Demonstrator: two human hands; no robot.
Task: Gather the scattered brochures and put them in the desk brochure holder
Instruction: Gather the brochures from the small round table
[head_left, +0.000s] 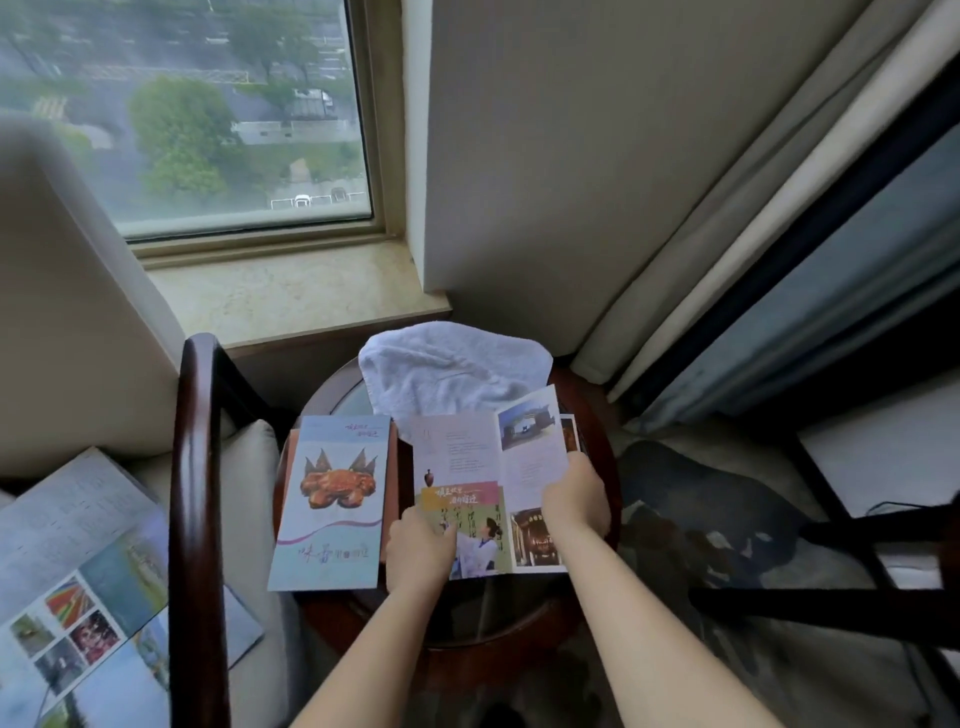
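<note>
Both hands grip open brochure (483, 493): left hand (418, 545) near edge, right hand (574, 499) right fold (folded brochure (332, 499) alongside).

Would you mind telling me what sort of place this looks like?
Probably a hotel room, high up. A window overlooks trees and rooftops far below, heavy curtains hang beside it, and a small round side table next to a cushioned armchair holds tourist brochures and a white towel.
</note>
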